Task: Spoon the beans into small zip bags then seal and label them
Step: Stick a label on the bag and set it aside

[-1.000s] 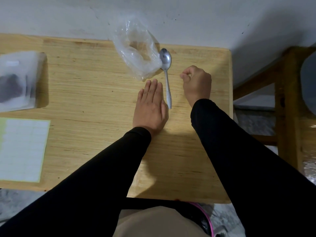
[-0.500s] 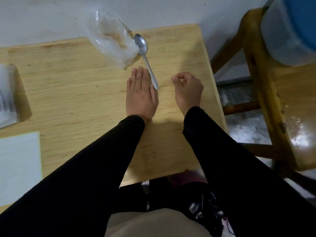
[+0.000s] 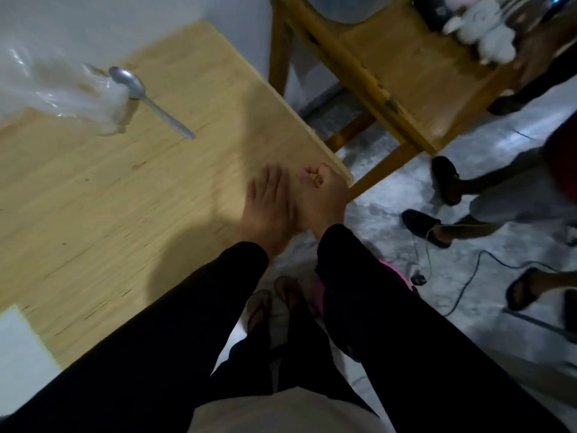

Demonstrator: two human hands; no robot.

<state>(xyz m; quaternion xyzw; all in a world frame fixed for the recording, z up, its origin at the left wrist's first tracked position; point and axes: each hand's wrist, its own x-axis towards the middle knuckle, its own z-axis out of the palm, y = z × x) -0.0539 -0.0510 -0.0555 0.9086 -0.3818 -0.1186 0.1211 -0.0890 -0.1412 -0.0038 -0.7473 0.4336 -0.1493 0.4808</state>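
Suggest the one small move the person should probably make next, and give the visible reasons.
Probably reach the right hand to the spoon. Both hands sit at the table's near corner holding nothing, the left hand flat, while the spoon lies untouched against the clear bag.

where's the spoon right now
In the head view, the spoon lies at the table's far left, its bowl against the clear plastic bag, away from both hands.

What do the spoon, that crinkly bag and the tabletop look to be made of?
Spoon: metal by the look, likely steel; dull silver-grey with a soft sheen on the bowl.
Bag: thin clear plastic film; see-through, creased, with glints.
Tabletop: light wood, perhaps veneer; straight grain lines, smooth matte surface.
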